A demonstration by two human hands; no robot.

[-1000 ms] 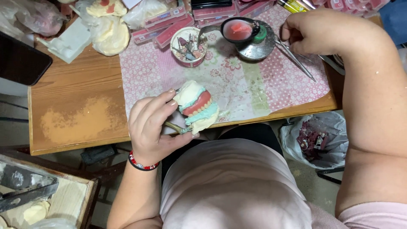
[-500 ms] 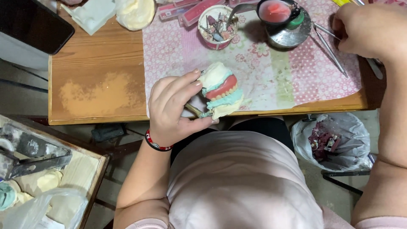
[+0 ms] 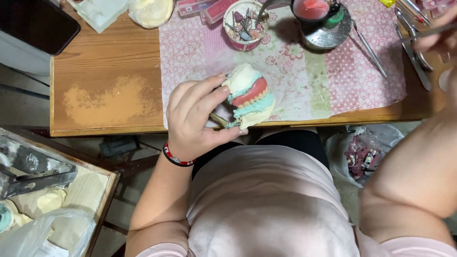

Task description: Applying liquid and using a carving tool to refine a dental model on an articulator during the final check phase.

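Note:
My left hand (image 3: pixel 193 121) grips a dental model (image 3: pixel 250 95) just over the table's front edge: pale plaster casts with teal bases and a pink wax gum set with teeth. A thin metal part sticks out under it by my fingers. A red bead bracelet sits on that wrist. My right hand (image 3: pixel 442 40) is at the top right corner, mostly cut off, closed on a slim metal instrument (image 3: pixel 419 34) over the pink flowered cloth (image 3: pixel 304 81).
On the cloth stand a small cup of burs (image 3: pixel 243 19), a metal bowl with pink wax (image 3: pixel 319 19) and loose metal tools (image 3: pixel 369 47). The wooden table (image 3: pixel 109 95) bears a black device (image 3: pixel 33 24). A waste bag (image 3: pixel 366 154) and a wooden box (image 3: pixel 47 190) lie below.
The view has shifted so the table sits further right. My left hand keeps the model, now tilted a little more. My right hand has drifted to the frame's top right edge.

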